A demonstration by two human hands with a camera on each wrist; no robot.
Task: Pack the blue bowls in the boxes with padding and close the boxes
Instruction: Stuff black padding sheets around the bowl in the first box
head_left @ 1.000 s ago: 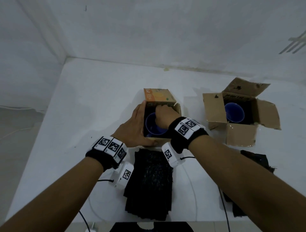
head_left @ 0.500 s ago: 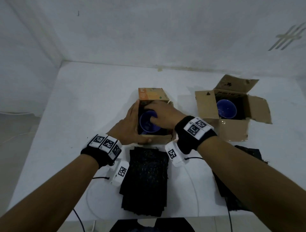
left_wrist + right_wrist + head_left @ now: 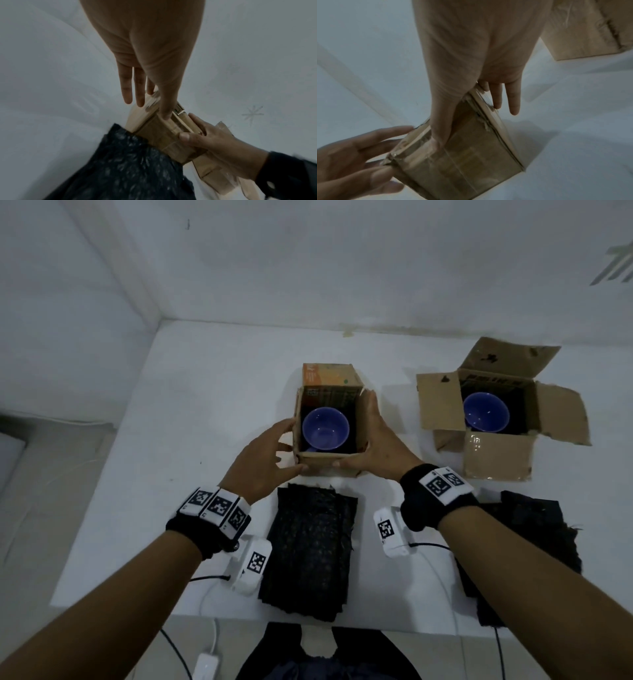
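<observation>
A: What is held in the grip at this moment?

B: The small brown cardboard box [image 3: 329, 436] is braced between both hands. The left hand [image 3: 263, 460] is laid against its left wall with fingers nearly straight and the thumb on the near face; the right hand [image 3: 373, 446] is pressed flat along its right wall, thumb also on the near face. Nothing is pinched; both grips are wide and flat.

A: And the task's thing?

B: A round blue bowl [image 3: 325, 429] is seated between the two palms, upright, low inside the box, on dark lining. A second blue bowl [image 3: 485, 416] is seen well to the right of the right hand, in a larger brown cardboard box with four spread flaps [image 3: 496, 453].

A: What is different from half a second ago?

B: The right hand was then reaching into the box, onto the bowl. It is now withdrawn to the outer wall, so the bowl is judged to be placed and released.

A: What follows from that?

B: The placing step for this box appears done. No top padding is seen over either bowl, and the black textured padding sheets [image 3: 308, 553] lie on the white tabletop [image 3: 205, 405] just beneath the wrists. Covering and flap closing are judged still outstanding for both boxes.
</observation>
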